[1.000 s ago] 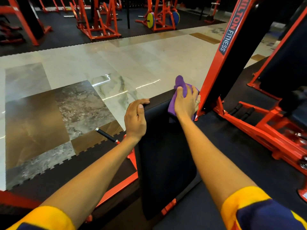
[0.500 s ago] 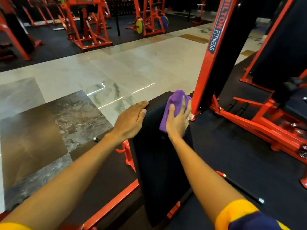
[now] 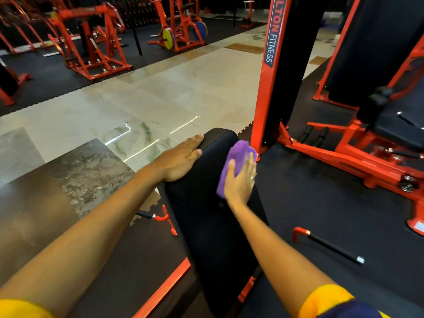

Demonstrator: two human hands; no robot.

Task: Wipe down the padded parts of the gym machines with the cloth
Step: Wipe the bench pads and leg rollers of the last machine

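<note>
A long black padded bench (image 3: 206,216) runs away from me in the middle of the view. My right hand (image 3: 241,180) presses a purple cloth (image 3: 231,161) flat against the pad's right side, fingers straight over the cloth. My left hand (image 3: 181,160) rests flat on the pad's left edge near its far end, fingers straight. The part of the cloth beneath my palm is hidden.
A red upright frame marked FITNESS (image 3: 269,76) stands just right of the pad's far end. Another red machine with a black seat (image 3: 394,131) lies to the right. Black-gripped handles (image 3: 330,246) stick out beside the bench. Marble floor (image 3: 137,106) and more red machines (image 3: 91,47) lie beyond.
My right hand has drawn the cloth back toward me along the pad's right side. My left hand has flattened on the left edge. The camera has tilted up a little.
</note>
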